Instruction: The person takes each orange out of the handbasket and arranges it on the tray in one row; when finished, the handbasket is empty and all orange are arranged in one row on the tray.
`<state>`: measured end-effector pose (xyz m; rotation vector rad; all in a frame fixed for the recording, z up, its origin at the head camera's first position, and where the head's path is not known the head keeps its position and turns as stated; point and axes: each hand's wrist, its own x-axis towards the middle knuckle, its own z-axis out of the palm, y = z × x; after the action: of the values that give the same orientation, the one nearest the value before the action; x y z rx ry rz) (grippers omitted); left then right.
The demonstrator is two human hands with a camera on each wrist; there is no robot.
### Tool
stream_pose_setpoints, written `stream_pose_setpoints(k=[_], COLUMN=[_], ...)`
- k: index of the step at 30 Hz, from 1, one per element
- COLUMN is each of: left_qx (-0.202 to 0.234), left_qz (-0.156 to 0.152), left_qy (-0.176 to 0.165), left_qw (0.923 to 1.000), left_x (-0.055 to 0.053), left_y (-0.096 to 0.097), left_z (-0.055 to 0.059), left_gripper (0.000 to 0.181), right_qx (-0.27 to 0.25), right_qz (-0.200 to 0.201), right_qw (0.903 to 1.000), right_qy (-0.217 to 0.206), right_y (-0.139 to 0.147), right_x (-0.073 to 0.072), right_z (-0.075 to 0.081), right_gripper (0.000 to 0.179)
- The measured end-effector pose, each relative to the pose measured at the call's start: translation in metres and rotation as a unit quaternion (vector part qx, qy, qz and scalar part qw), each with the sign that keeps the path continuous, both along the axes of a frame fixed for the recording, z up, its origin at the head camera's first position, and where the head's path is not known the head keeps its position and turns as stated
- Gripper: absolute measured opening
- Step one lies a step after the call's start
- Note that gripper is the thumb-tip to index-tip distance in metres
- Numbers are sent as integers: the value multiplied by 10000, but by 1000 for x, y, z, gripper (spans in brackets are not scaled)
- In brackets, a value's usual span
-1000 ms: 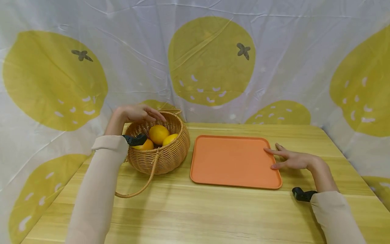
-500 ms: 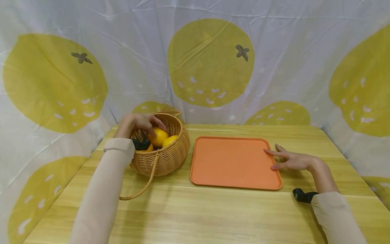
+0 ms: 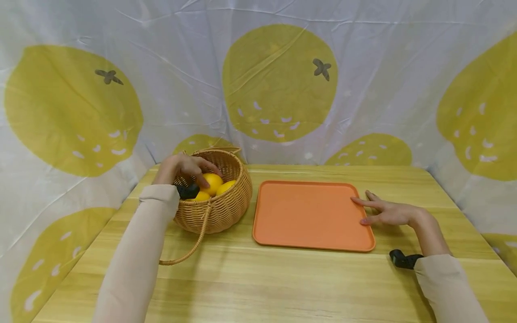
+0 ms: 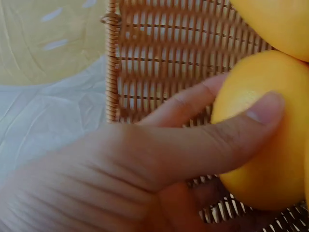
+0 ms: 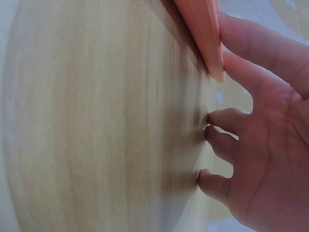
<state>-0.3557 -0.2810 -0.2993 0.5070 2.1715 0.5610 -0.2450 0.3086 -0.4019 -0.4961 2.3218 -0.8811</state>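
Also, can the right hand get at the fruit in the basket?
Probably not from there: the right hand touches the tray, which lies between it and the basket, and the left hand partly covers the fruit.

No readable text, labels, brands, numbers or signs visible.

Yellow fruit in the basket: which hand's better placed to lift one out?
Left hand, likely: it grips one yellow fruit inside the basket, while the right hand touches the orange tray.

Yellow fruit [image 3: 212, 183] gripped by left hand [image 3: 188, 167] inside round wicker basket [image 3: 230, 210]; orange tray [image 3: 311, 215] flat on counter [image 3: 282, 287] alongside.
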Motion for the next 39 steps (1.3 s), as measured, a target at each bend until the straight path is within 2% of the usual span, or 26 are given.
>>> stream_pose_setpoints(k=[4,9,11,15,19,23,26,33,36,39], left_qx=[117,209,232,218,344,625,818,1132,1386,1764], left_qz=[-1,342,390,368,586,878,936,750,665,782], left_qy=[1,-305,-363,-254,33,248,319,676,1086,1492], left_qw=[9999,9987,9983,9988,9977,9939,9917,9884,9821,9698], left_x=[3,4,5,4,6,10,13,25,29,30], left_y=[-2,1,2,0,-2,0,2,1,3,12], left_z=[0,-2,-3,-4,-1,8,16,39,49,59], left_gripper=[64,65,65,63,62,62,62,59,57,56], right_qx=[-36,-43,-64,-82,-76,-55,-69,-133,-102,-76], right_qz=[2,-15,-17,-12,-14,-18,-14,-6,-11,-11], right_qw=[10000,10000,10000,10000,10000,10000,10000,9999,9999,10000], right_qy=[-16,-7,-26,-39,-15,5,4,-36,-48,-43], right_y=[-1,-1,0,0,0,1,1,0,-1,0], right_x=[1,3,3,2,2,2,1,0,0,0], right_z=[0,0,0,-1,-2,-3,-3,-2,-1,-1], right_gripper=[86,86,86,86,86,86,86,86,86,86])
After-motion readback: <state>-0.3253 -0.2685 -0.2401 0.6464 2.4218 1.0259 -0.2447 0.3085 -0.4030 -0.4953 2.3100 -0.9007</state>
